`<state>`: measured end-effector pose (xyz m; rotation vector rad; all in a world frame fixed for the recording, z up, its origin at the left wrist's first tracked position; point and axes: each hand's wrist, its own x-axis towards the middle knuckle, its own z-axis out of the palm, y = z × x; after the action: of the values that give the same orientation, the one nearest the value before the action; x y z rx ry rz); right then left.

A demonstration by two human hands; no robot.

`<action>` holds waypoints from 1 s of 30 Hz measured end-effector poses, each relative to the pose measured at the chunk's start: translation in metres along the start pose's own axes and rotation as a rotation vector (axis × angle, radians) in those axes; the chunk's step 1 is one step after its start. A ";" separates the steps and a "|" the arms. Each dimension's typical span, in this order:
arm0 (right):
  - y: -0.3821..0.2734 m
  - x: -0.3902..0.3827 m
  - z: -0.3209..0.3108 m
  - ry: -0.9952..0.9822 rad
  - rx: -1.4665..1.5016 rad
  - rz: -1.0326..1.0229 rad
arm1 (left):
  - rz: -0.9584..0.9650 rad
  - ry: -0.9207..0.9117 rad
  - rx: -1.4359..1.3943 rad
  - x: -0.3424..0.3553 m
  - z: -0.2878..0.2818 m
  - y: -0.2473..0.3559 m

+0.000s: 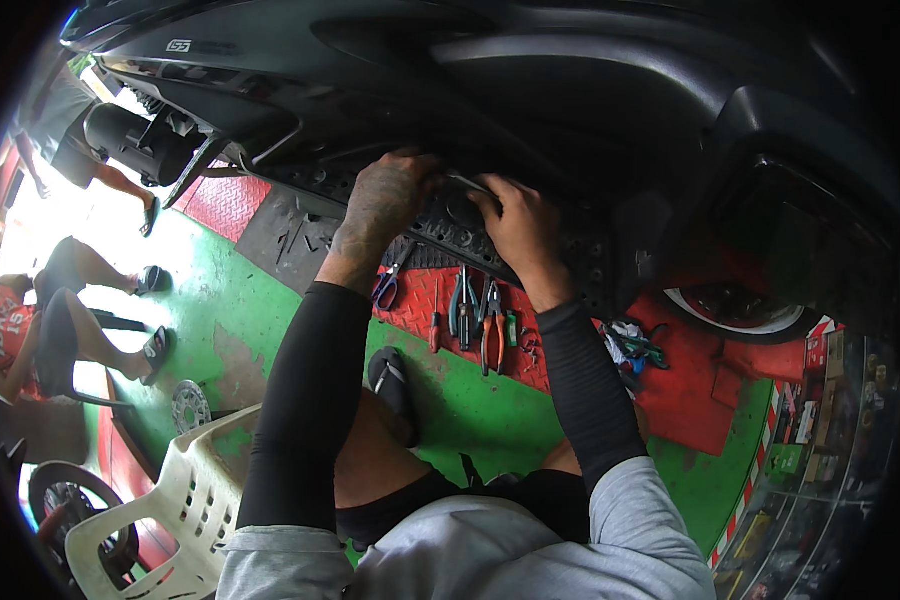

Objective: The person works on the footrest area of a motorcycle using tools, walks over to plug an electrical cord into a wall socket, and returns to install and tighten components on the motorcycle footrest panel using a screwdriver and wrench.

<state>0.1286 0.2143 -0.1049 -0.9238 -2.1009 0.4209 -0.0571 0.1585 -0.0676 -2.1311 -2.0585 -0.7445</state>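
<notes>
Both hands are up at the lower side of a dark scooter (370,100), over its black footboard (460,235). My left hand (388,198) has its fingers curled at the edge of the bodywork; its fingertips are in shadow, and what they grip is hidden. My right hand (525,222) is closed, thumb and fingers pinching the end of a thin, shiny metal bar (464,181). The bar points toward my left hand. I cannot tell whether it is a tool or a part.
Below the hands, a red metal plate (395,308) carries scissors (388,288), a screwdriver (435,325) and pliers (493,330). Crumpled rags (630,345) lie to the right. A beige plastic chair (195,490) is lower left. Two people are at the left. A glass display case (810,500) stands right.
</notes>
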 end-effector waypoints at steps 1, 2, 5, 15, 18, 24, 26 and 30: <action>0.003 0.002 0.005 -0.004 -0.071 0.020 | 0.006 0.000 0.005 0.001 0.004 0.000; 0.006 0.003 0.008 0.005 -0.055 -0.003 | -0.043 -0.052 0.021 0.002 0.007 -0.001; 0.013 0.007 0.014 -0.043 -0.090 -0.003 | -0.083 -0.096 0.033 0.005 0.011 -0.004; 0.000 0.013 0.014 -0.018 -0.472 -0.132 | -0.107 -0.090 0.104 0.010 0.017 0.001; -0.015 0.014 0.016 -0.064 -0.550 -0.168 | -0.111 -0.067 0.110 0.006 0.017 0.009; -0.024 0.013 0.009 -0.240 -0.205 0.052 | -0.026 -0.080 0.158 0.000 0.017 0.007; -0.014 0.017 -0.004 -0.462 0.165 0.288 | -0.006 -0.067 0.155 -0.003 0.018 0.002; 0.001 -0.004 -0.026 -0.710 0.694 0.642 | 0.047 0.005 0.134 -0.008 0.021 -0.005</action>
<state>0.1504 0.2118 -0.0911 -1.0788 -1.9139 1.8992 -0.0562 0.1601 -0.0904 -2.0950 -1.9873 -0.5884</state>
